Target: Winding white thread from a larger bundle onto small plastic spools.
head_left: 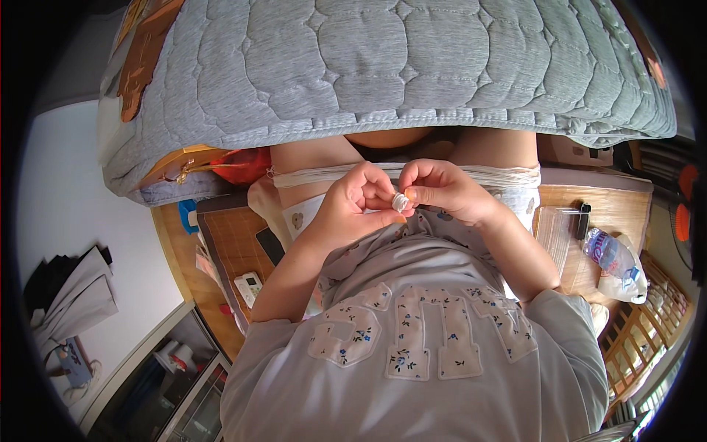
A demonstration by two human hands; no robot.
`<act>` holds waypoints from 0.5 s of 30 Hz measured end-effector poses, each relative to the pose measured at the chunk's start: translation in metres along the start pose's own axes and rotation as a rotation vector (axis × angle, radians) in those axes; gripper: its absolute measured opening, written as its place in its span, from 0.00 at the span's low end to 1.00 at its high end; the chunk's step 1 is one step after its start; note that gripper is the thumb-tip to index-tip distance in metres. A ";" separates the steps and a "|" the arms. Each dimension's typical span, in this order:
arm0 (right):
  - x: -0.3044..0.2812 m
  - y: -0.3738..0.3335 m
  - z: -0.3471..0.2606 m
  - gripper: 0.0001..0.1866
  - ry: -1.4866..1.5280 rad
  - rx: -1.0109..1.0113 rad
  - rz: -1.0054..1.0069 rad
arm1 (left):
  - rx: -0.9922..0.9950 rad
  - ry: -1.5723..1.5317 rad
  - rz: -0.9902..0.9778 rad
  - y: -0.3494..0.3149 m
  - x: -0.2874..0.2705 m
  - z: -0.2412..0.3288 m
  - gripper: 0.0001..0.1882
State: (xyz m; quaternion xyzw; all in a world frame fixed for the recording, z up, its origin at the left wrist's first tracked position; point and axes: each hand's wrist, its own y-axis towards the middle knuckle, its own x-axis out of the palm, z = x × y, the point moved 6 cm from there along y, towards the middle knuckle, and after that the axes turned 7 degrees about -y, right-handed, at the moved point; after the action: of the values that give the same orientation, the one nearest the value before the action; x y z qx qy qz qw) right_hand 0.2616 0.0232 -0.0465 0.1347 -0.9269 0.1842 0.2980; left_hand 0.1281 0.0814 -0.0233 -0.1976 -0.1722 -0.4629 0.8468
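Observation:
Above my lap, my left hand (355, 202) is closed with its fingertips on a small bundle of wound white yarn (400, 202). From the other side my right hand (451, 193) pinches the same bundle between thumb and fingers. Across both thighs stretches a loose skein of white yarn (504, 176), several strands side by side. Behind the hands lie my patterned shorts and grey shirt (442, 258). Any strand running from the skein to the bundle is too fine to make out.
A grey quilted mattress (361, 66) hangs over my knees. At the left lie a red bag (247, 166), a dark phone (269, 245) and a white remote control (249, 286). To the right are a plastic bottle (610, 250), a clear box (557, 234) and a wooden rack (639, 335).

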 end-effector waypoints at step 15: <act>0.012 -0.002 0.005 0.08 0.009 -0.038 -0.095 | 0.024 -0.061 -0.033 0.000 0.001 0.006 0.20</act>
State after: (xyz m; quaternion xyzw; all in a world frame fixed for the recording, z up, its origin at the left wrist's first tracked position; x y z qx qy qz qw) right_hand 0.2505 0.0175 -0.0423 0.1721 -0.9215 0.1528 0.3130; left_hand 0.1276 0.0834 -0.0178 -0.1986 -0.2067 -0.4687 0.8356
